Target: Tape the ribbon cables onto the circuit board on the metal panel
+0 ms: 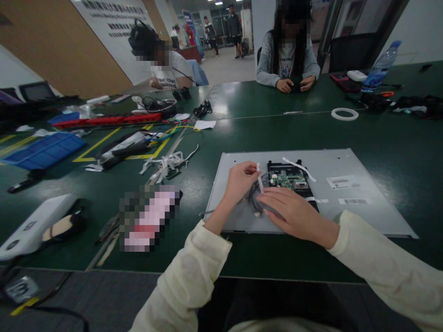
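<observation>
A flat grey metal panel (332,212) lies on the green table, with a green circuit board (287,181) in a black frame on it. My left hand (242,180) pinches the upper end of a short strip of white tape (260,177) at the board's left side. Over the grey cables (254,200) my right hand (294,212) lies with its fingers stretched out, fingertips by the tape's lower end. Whether they touch the tape I cannot tell. Another white tape strip (299,168) sticks across the frame's top right. Two labels are on the panel's right part.
Left of the panel are a phone (152,219), a tangle of white strips (169,163) and a white device (38,226). A blue tray (44,150) stands farther left. Beyond the panel lie a tape roll (344,114) and a water bottle (380,69). Two people sit across the table.
</observation>
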A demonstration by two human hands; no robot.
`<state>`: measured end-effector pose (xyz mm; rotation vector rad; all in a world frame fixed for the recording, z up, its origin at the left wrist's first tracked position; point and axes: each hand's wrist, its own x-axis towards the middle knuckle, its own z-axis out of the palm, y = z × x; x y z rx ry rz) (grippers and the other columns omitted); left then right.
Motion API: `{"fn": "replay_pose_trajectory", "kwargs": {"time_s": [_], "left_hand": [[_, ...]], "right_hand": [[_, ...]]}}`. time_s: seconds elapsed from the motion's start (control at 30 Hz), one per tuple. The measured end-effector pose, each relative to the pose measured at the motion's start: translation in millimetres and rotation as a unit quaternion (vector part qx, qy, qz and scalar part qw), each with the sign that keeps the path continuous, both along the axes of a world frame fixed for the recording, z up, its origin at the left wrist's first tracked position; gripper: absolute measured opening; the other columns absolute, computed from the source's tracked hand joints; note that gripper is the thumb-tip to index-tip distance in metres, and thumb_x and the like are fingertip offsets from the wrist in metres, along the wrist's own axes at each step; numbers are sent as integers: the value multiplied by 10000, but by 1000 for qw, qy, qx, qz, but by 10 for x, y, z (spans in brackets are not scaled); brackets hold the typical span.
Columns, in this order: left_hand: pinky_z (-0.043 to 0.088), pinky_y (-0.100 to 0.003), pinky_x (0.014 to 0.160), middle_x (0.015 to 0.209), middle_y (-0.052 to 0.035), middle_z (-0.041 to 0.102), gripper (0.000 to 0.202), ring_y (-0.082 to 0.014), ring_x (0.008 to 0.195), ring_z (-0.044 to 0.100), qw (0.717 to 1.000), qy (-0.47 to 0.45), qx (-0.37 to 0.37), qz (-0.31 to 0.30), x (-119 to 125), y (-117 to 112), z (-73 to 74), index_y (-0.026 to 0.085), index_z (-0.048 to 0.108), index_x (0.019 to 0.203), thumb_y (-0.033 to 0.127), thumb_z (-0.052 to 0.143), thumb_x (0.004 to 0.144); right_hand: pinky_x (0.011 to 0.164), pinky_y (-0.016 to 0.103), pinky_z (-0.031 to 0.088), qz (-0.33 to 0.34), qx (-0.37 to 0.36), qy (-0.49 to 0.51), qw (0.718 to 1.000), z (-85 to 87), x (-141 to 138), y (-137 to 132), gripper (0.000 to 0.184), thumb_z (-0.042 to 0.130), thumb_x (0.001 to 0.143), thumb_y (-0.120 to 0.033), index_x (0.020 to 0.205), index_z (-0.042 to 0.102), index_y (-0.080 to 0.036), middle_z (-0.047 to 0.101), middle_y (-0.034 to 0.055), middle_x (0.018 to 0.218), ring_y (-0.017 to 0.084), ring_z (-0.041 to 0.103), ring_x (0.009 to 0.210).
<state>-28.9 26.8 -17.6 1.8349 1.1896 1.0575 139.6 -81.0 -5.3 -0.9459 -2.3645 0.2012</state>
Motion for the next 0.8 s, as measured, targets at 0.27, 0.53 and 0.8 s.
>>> {"fn": "replay_pose_trajectory", "kwargs": {"time_s": [0.27,0.53,0.8], "left_hand": [[513,-273,715,856,-36,705,159,-162,799,662,997,73,13,-25,-8,-14,7,179,666,861,195,572,733],[460,-355,849,947,-64,687,188,-221,885,621,969,216,116,-19,-18,-18,-19,208,658,948,202,593,771],[435,-339,862,965,-71,593,138,-213,929,552,932,320,173,-11,7,78,-64,180,608,948,201,576,815]], "right_hand": [[1118,527,229,-33,14,-103,994,-61,-24,35,452,444,915,-361,1290,507,-117,563,136,1286,268,362,1327],[1123,518,211,-31,12,-131,991,-64,-21,26,471,402,934,-360,1326,462,-107,552,131,1303,262,397,1303],[1107,490,263,-25,16,-114,993,-77,-30,23,437,432,920,-315,1307,483,-119,558,136,1296,250,418,1288]]}}
